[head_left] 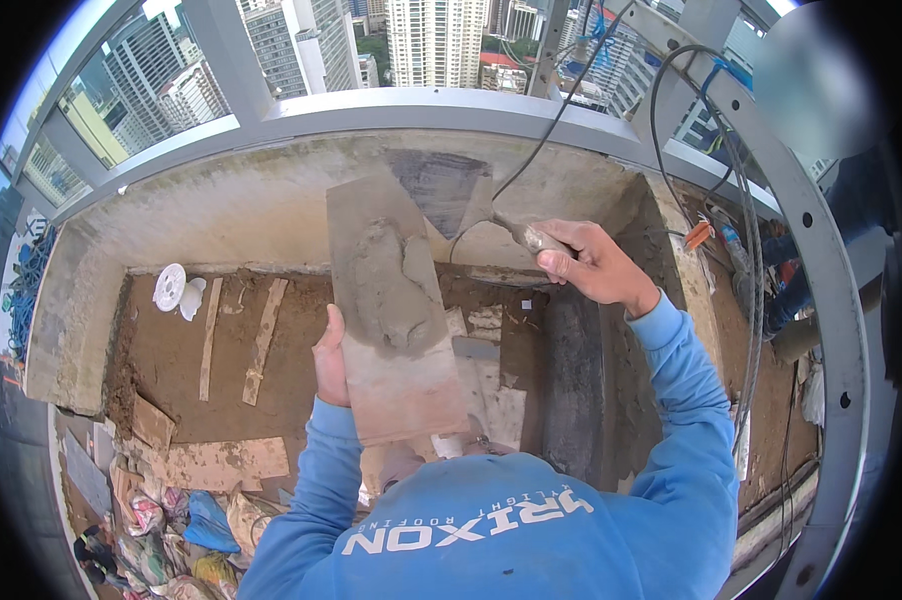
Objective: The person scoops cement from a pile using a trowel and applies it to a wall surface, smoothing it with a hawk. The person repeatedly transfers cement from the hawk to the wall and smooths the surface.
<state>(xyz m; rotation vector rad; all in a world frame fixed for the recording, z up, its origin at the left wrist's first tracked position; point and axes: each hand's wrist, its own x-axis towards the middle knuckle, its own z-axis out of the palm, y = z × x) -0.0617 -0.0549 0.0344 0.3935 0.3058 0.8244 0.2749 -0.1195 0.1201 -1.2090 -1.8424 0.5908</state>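
Note:
My left hand [332, 360] grips the left edge of a long flat board [406, 395], thumb showing and the other fingers hidden beneath it. Wet grey mortar [386, 290] is spread over the board's middle and far part. In my right hand [603, 262] is a trowel [531, 238], held by its handle to the right of the board. The trowel's blade points left toward the low concrete wall [271, 180], and I cannot tell whether it touches it. A dark grey patch [441, 185] marks the wall just beyond the board.
Metal framing [401, 110] runs above the wall, with tall buildings beyond. Black cables [661, 120] hang at the right, near another person [851, 200]. A dark rounded pipe-like form [574, 380] lies right of my feet. Wood strips [266, 340], a white spool [171, 287] and several sacks [208, 520] lie leftward.

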